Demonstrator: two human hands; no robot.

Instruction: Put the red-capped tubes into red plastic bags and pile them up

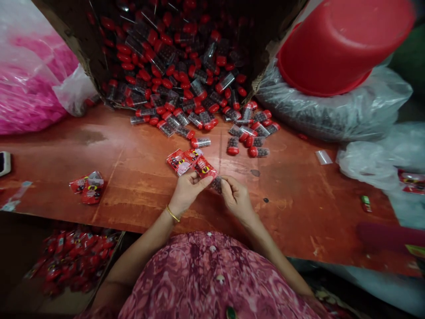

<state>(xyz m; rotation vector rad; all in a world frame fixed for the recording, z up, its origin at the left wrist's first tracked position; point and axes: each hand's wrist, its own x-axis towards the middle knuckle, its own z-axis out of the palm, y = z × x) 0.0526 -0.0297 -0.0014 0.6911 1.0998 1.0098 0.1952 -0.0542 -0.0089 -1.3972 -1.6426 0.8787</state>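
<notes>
Red packet held between left hand and right hand.

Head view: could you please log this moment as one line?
left hand: pinching red packet | right hand: pinching its dark near end | table: more red packets | beyond: red-capped tubes, box

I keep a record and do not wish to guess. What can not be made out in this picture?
All in the head view:
Held packet: print too small and blurred to read.
Dark piece at its lower end: partly covered by the right fingers.
Box: top cut off by the upper edge, back lost in shadow.
White-rimmed object: rest cut off by the left edge.
</notes>
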